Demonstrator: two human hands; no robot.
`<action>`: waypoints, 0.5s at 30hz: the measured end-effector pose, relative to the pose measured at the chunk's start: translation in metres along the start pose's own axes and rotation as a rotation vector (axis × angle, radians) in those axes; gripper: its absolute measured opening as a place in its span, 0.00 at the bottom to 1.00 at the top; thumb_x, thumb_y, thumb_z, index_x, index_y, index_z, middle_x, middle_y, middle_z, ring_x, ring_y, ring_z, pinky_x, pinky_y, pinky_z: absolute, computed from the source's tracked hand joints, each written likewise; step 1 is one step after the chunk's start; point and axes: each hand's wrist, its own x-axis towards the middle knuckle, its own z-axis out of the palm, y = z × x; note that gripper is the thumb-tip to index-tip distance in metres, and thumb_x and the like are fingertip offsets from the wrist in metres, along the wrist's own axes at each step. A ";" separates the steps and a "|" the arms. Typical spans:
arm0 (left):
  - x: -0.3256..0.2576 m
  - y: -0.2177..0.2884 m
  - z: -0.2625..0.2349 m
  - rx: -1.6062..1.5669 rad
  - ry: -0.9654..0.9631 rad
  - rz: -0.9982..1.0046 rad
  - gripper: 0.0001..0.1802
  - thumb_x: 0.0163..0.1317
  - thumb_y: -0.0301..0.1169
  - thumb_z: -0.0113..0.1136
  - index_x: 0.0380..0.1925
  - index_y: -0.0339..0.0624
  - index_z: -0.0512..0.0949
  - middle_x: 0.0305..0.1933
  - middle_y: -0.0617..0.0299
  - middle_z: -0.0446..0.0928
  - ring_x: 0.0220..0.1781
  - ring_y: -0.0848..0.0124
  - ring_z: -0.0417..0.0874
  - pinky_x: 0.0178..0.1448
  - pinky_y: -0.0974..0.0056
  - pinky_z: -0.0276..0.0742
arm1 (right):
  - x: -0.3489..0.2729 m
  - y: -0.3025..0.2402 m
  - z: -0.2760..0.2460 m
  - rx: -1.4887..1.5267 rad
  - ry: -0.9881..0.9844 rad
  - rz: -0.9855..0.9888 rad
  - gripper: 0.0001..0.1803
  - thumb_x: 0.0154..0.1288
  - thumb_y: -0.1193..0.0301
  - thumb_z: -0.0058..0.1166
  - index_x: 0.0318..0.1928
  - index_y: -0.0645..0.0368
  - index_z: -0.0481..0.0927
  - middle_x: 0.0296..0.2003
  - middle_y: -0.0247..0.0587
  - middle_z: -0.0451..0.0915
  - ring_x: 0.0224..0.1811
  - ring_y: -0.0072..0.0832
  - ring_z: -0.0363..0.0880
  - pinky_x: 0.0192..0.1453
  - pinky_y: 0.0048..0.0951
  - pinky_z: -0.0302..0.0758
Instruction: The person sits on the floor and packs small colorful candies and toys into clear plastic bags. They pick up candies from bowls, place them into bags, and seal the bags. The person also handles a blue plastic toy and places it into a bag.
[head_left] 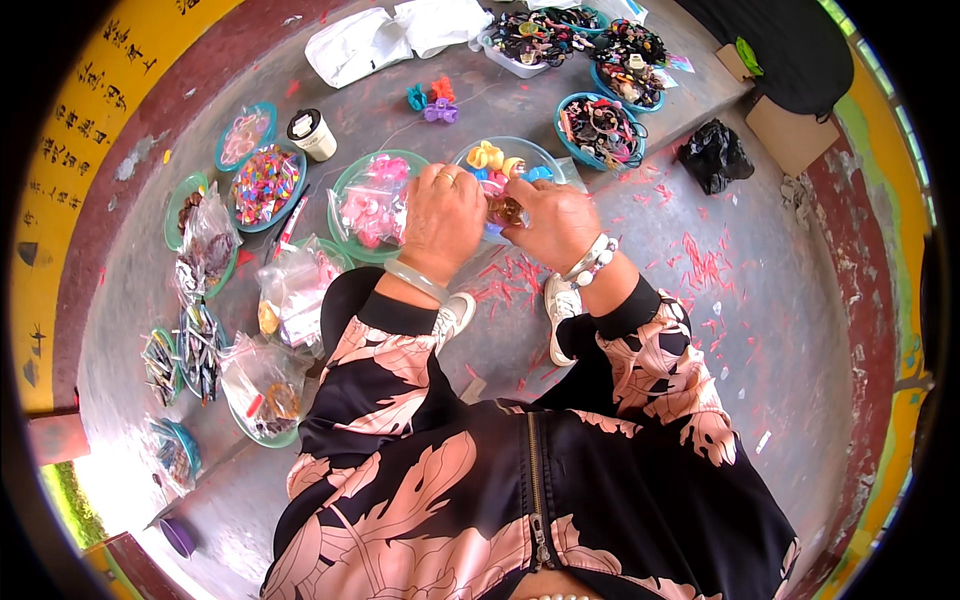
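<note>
- The right hand point(555, 222) is closed in a pinch, thumb and fingers gripping a small shiny brown piece point(508, 211).
- The left hand point(440, 215) is curled just to the left of that piece, knuckles up; its fingertips are hidden, so I cannot tell whether they grip or only touch it.
- The brown piece sits between the two hands, over the near part of a clear bowl point(549, 152); its exact kind is hard to make out, being small and half covered.
- That bowl holds yellow, pink and blue pieces point(486, 156).
- Just left of it, a green bowl point(343, 230) carries pink pieces point(368, 215), partly in clear plastic.
- Farther left, a blue bowl point(284, 217) is filled with small multicoloured pieces point(265, 185), with a teal bowl point(270, 118) of pinkish items behind it.
- Near the left forearm, clear plastic bags point(300, 290) lie in more green bowls.
- Beyond the right hand, a blue-rimmed bowl point(560, 118) holds a tangle of dark bands point(602, 130); farther back, a white tray point(515, 66) is heaped with similar dark items.
- A white cup point(317, 142) with a dark lid stands behind the green bowl, and red strips point(705, 262) are scattered across the grey floor point(790, 330).
</note>
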 end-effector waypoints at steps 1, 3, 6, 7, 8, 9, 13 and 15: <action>0.000 0.002 0.000 -0.028 0.015 0.027 0.07 0.54 0.30 0.55 0.28 0.39 0.71 0.36 0.54 0.73 0.42 0.56 0.72 0.46 0.55 0.68 | 0.000 0.001 0.001 0.003 -0.016 0.000 0.22 0.42 0.64 0.64 0.41 0.56 0.75 0.30 0.44 0.78 0.34 0.43 0.77 0.37 0.39 0.74; 0.000 0.007 -0.001 -0.087 0.044 0.079 0.06 0.53 0.28 0.56 0.28 0.38 0.70 0.34 0.53 0.72 0.40 0.54 0.72 0.46 0.55 0.68 | -0.001 0.006 0.006 0.009 -0.050 0.001 0.22 0.43 0.63 0.63 0.40 0.56 0.75 0.29 0.44 0.78 0.33 0.43 0.77 0.37 0.40 0.74; 0.000 0.016 -0.002 -0.218 0.002 0.126 0.06 0.54 0.27 0.55 0.30 0.38 0.70 0.34 0.53 0.72 0.40 0.54 0.72 0.46 0.55 0.68 | -0.004 0.004 0.011 0.062 -0.009 -0.025 0.13 0.47 0.66 0.59 0.32 0.59 0.74 0.26 0.48 0.78 0.31 0.46 0.78 0.35 0.42 0.73; 0.000 0.016 -0.002 -0.218 0.014 0.121 0.06 0.54 0.28 0.55 0.29 0.38 0.71 0.34 0.53 0.72 0.40 0.55 0.72 0.45 0.55 0.68 | -0.004 0.002 0.011 0.090 -0.028 0.008 0.14 0.48 0.65 0.59 0.33 0.59 0.74 0.27 0.49 0.78 0.31 0.46 0.78 0.35 0.42 0.73; 0.001 0.015 -0.001 -0.217 0.027 0.116 0.06 0.54 0.29 0.55 0.28 0.39 0.71 0.34 0.53 0.73 0.40 0.55 0.72 0.45 0.55 0.68 | -0.003 -0.001 0.009 0.118 -0.048 0.040 0.15 0.48 0.65 0.59 0.35 0.59 0.74 0.28 0.50 0.79 0.31 0.47 0.78 0.35 0.42 0.73; 0.002 0.015 0.000 -0.222 0.040 0.112 0.06 0.54 0.30 0.55 0.27 0.39 0.71 0.34 0.53 0.74 0.40 0.56 0.72 0.44 0.55 0.68 | -0.004 -0.002 0.008 0.142 -0.068 0.077 0.16 0.49 0.64 0.59 0.36 0.60 0.74 0.29 0.51 0.79 0.32 0.47 0.78 0.36 0.42 0.74; 0.009 0.011 -0.008 -0.323 0.248 -0.031 0.06 0.55 0.29 0.55 0.29 0.38 0.72 0.35 0.54 0.74 0.40 0.55 0.73 0.45 0.56 0.68 | -0.001 0.012 0.024 0.438 -0.044 0.306 0.23 0.52 0.61 0.60 0.44 0.64 0.72 0.31 0.49 0.80 0.31 0.38 0.81 0.35 0.35 0.75; 0.010 0.005 -0.015 -0.341 0.357 -0.086 0.06 0.56 0.28 0.55 0.30 0.38 0.72 0.35 0.54 0.75 0.39 0.56 0.73 0.46 0.57 0.67 | 0.006 0.023 0.031 0.817 -0.123 0.477 0.27 0.53 0.60 0.62 0.47 0.65 0.71 0.33 0.46 0.81 0.31 0.32 0.81 0.35 0.31 0.75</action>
